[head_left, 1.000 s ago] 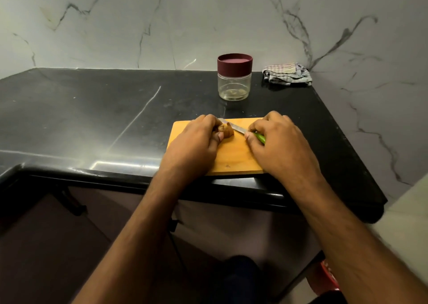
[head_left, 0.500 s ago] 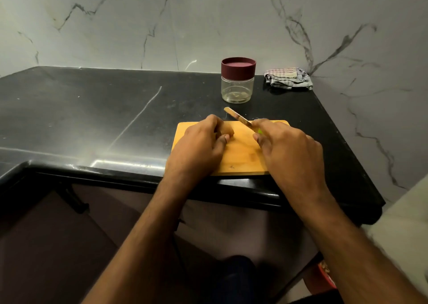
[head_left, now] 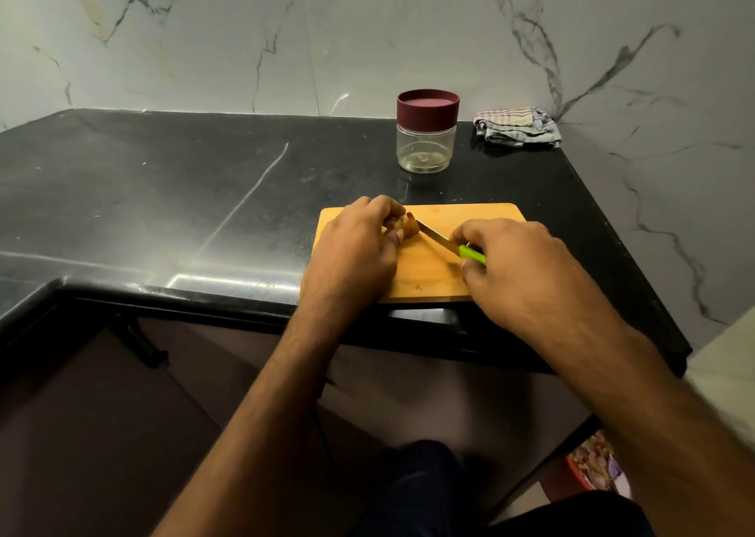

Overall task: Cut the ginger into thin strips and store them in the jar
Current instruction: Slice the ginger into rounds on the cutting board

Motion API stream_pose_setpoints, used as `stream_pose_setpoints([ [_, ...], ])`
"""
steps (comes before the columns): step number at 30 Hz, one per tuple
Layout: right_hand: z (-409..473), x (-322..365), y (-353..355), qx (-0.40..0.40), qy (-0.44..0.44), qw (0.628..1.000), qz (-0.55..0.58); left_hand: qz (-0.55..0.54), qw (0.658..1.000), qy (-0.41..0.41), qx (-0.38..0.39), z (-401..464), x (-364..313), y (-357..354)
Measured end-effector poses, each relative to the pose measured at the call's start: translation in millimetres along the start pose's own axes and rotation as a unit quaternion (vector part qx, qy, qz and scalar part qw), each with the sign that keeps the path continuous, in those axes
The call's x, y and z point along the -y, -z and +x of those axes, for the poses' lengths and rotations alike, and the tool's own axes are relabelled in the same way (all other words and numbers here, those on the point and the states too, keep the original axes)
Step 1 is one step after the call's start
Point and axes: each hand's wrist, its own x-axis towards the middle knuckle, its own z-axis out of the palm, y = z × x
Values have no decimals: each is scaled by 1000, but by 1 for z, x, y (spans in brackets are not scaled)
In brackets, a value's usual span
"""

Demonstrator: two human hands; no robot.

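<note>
Pinching the ginger (head_left: 408, 226) against the cutting board (head_left: 470, 217), the left hand (head_left: 353, 250) has fingers curled over the piece and thumb tucked under its near side; only the right end of the ginger shows past the fingertips. Right hand (head_left: 519, 266) is wrapped round the green handle of the knife (head_left: 443, 241), fingers closed on it, blade running up and left across the centre of the frame, with its tip touching the exposed end of the ginger.

Head view, the only one:
- Ginger sits at the upper left part of the board, just right of the left hand's knuckles. No cut strips can be made out on the board; too small and dim to be sure.
- Jar (head_left: 427, 136) stands upper centre-right on the black counter (head_left: 163, 193), well apart from the board, maroon lid on, looks empty apart from reflections.
- Folded checked cloth (head_left: 517, 127) lies in the back corner, right of the jar.
- Both forearms come in from the bottom of the frame, wrists low over the near board edge.

Step, as a judgement: slicing, early. Blade is set at the ginger's end, cut apparently starting. The next move calls for a downward press with a short draw of the blade, left fingertips kept back from the edge, the piece held flat so it does not roll. The jar lid has to come off before storing.
</note>
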Motion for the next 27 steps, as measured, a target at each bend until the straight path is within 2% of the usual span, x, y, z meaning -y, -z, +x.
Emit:
stream_pose_setpoints([
  [2,-1,3,1,9,2,1000,27,-5,1000,0,7,1,0,0],
  [7,-2,-3,-3,-37,11,993,113,-13,1000,2,-6,-1,-1,0],
  [12,-2,-6,-7,-49,4,985,164,-1,1000,14,-18,-2,-2,1],
  [15,-3,-7,-7,-39,0,988,151,0,1000,17,-15,-2,-2,2],
  [20,-2,3,-1,48,11,996,78,-3,1000,20,-7,-1,-3,2],
  [27,-6,12,3,78,34,996,25,-18,1000,22,-10,0,-2,1],
])
